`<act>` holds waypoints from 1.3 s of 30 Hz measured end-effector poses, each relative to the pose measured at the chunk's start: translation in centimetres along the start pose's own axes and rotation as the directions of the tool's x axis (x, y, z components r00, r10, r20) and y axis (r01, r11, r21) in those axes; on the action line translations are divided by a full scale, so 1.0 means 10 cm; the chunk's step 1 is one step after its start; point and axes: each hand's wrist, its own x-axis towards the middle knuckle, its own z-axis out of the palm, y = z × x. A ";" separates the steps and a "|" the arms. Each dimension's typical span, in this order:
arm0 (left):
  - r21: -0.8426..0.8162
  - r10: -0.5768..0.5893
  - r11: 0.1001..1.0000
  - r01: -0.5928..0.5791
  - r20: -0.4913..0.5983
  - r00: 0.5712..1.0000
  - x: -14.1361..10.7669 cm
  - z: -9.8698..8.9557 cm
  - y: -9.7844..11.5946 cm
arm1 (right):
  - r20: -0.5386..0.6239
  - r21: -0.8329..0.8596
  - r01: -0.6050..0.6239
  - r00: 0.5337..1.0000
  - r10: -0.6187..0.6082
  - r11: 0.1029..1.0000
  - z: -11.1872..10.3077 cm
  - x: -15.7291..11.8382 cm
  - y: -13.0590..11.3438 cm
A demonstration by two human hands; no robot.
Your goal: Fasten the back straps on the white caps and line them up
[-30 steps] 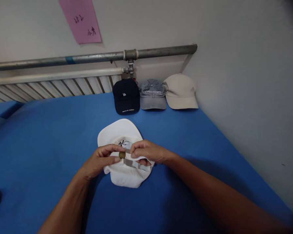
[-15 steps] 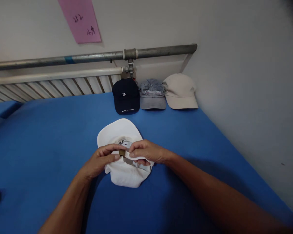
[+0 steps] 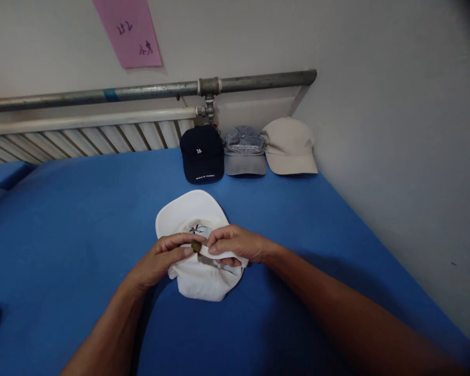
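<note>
A white cap (image 3: 207,284) lies on the blue surface with its brim pointing away and its inside partly showing. My left hand (image 3: 165,257) pinches the cap's strap at a brass-coloured buckle (image 3: 196,246), thumb below and fingers above. Just to the right, my right hand (image 3: 235,244) grips the white strap (image 3: 221,255) between thumb and fingers. Between the two hands a short piece of strap runs out of the buckle.
Beyond the white cap, a dark navy cap (image 3: 202,154), a grey-blue cap (image 3: 245,151) and a beige cap (image 3: 290,147) stand in a row on the blue surface (image 3: 82,219). Behind are a radiator (image 3: 90,138) and a metal pipe (image 3: 258,83); a wall (image 3: 407,156) rises at right.
The buckle has tilted slightly between my left fingers. Both hands stay in nearly the same place on the strap.
</note>
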 end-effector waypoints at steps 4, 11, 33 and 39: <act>-0.025 -0.009 1.000 0.009 -0.024 1.000 0.00 0.00 -0.01 | -0.018 0.022 0.023 1.000 -0.022 1.000 0.02 0.01 0.01; -0.097 0.110 0.989 -0.113 -0.043 0.993 0.04 0.03 -0.04 | -0.004 0.088 0.036 0.999 -0.036 0.995 0.04 0.01 0.00; -0.173 0.057 0.983 -0.066 -0.054 0.997 0.01 0.04 -0.02 | -0.002 0.030 0.090 0.996 -0.090 0.995 0.07 0.00 0.01; -0.209 0.091 0.975 -0.081 0.040 0.995 0.04 0.02 -0.04 | -0.054 0.005 0.135 0.989 -0.135 0.991 0.15 0.02 0.00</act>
